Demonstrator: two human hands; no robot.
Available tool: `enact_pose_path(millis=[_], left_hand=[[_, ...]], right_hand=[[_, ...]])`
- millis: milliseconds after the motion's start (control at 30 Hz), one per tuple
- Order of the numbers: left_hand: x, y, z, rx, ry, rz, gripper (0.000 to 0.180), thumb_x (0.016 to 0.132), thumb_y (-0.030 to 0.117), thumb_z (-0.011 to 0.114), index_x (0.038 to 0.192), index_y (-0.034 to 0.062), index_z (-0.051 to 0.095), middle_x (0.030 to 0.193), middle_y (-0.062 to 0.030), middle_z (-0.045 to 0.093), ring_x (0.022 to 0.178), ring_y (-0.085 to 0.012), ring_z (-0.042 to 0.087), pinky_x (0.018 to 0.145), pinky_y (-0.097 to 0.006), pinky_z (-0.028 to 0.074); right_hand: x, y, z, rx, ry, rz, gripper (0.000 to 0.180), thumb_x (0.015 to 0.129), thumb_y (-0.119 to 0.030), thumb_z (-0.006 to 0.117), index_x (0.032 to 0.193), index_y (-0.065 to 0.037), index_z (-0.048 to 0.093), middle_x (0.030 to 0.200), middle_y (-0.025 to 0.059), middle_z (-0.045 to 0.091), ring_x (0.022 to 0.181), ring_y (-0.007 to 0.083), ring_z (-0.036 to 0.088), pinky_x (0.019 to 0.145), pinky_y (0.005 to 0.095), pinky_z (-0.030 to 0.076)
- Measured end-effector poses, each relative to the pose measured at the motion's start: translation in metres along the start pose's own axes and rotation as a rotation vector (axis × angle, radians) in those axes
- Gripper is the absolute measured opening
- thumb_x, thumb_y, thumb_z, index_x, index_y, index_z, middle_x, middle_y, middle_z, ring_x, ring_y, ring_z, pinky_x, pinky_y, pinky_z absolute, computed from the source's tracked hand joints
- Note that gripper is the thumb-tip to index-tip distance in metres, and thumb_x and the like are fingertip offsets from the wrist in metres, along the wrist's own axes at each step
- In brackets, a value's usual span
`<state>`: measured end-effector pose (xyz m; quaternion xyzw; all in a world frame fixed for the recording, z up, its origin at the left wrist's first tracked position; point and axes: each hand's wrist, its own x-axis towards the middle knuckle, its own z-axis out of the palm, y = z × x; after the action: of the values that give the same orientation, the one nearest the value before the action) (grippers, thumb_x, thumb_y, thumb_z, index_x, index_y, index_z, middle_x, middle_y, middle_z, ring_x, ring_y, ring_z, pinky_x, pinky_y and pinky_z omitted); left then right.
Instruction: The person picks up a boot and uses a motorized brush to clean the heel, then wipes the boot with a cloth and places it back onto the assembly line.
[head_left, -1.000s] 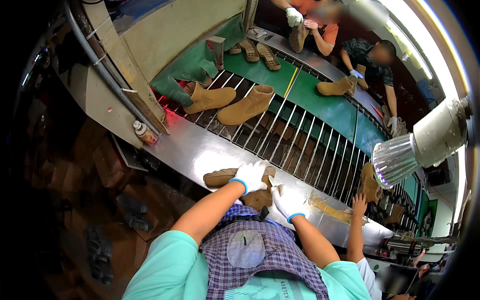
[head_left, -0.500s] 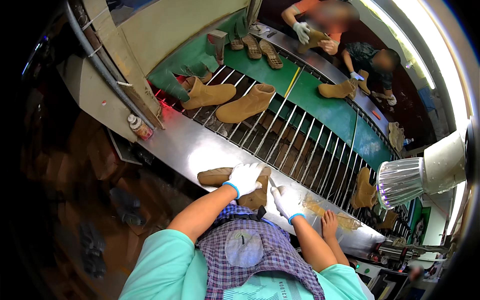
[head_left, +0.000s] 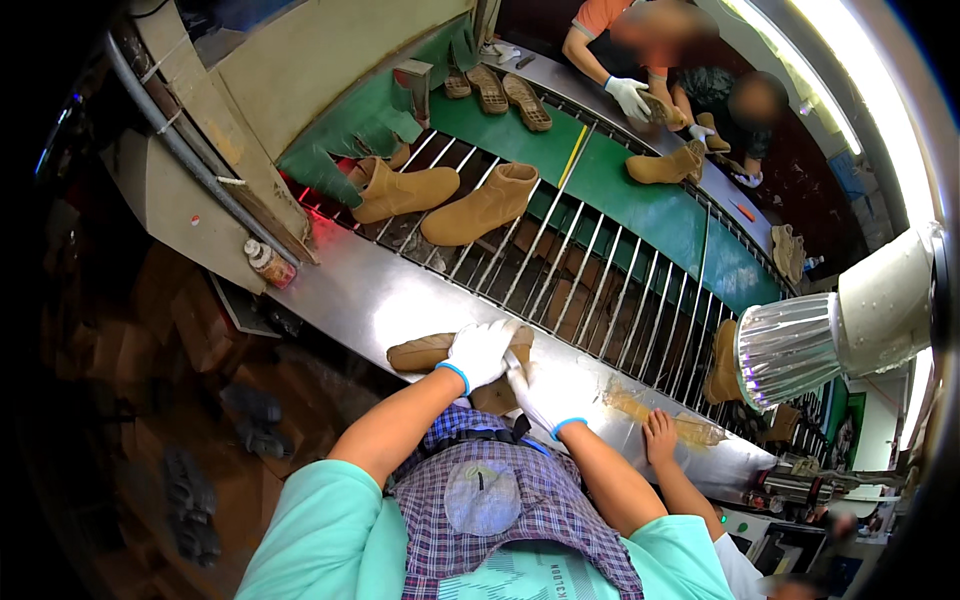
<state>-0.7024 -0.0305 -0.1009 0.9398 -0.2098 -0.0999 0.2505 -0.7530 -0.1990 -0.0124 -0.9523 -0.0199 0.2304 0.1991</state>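
Left hand (head_left: 483, 356) clasping tan boot (head_left: 418, 353), jutting out leftward, right hand (head_left: 541, 396) alongside

1. Left hand (head_left: 483, 357) and right hand (head_left: 540, 393), centre: white gloves (head_left: 472, 350), blue wristbands (head_left: 567, 426).
2. Nearest boot (head_left: 420, 352), centre: tan-brown.
3. Apron (head_left: 420, 515), lower centre: purple-and-white plaid, greyish patch (head_left: 482, 500).
4. Shirt (head_left: 310, 530), bottom: mint green, dark print (head_left: 558, 578).
5. Belt (head_left: 607, 160), upper centre: green, yellow stripe (head_left: 573, 158).
6. Bench (head_left: 385, 300), centre left: silver-grey.
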Motion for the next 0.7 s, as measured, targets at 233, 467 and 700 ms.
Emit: enact_pose_path(millis=[233, 467, 700], left_hand=[[-0.001, 0.008, -0.015, -0.034, -0.019, -0.028, 0.076, 0.086, 0.038, 0.082, 0.149, 0.0105, 0.050, 0.138, -0.0166, 0.067, 0.126, -0.0370, 0.066, 0.108, -0.050, 0.050], [-0.001, -0.005, -0.006, 0.016, -0.063, 0.004, 0.068, 0.091, 0.031, 0.072, 0.152, 0.0110, 0.049, 0.143, -0.0177, 0.064, 0.126, -0.0378, 0.066, 0.107, -0.051, 0.051], [0.001, -0.010, -0.017, -0.028, -0.088, -0.023, 0.076, 0.090, 0.038, 0.077, 0.154, 0.0080, 0.047, 0.152, -0.0178, 0.059, 0.133, -0.0368, 0.062, 0.111, -0.050, 0.050]], right_hand=[[-0.003, 0.029, 0.016, -0.019, 0.071, 0.121, 0.057, 0.107, -0.050, 0.046, 0.112, 0.001, 0.070, 0.099, 0.0322, 0.074, 0.095, 0.0488, 0.073, 0.089, 0.0542, 0.056], [0.008, -0.013, 0.025, -0.167, 0.033, -0.055, 0.055, 0.108, -0.049, 0.047, 0.112, 0.003, 0.066, 0.092, 0.0300, 0.075, 0.082, 0.0471, 0.073, 0.077, 0.0541, 0.059], [0.003, -0.001, 0.010, -0.024, -0.027, 0.040, 0.061, 0.107, -0.053, 0.046, 0.120, 0.003, 0.068, 0.099, 0.0310, 0.075, 0.094, 0.0472, 0.074, 0.088, 0.0528, 0.058]])
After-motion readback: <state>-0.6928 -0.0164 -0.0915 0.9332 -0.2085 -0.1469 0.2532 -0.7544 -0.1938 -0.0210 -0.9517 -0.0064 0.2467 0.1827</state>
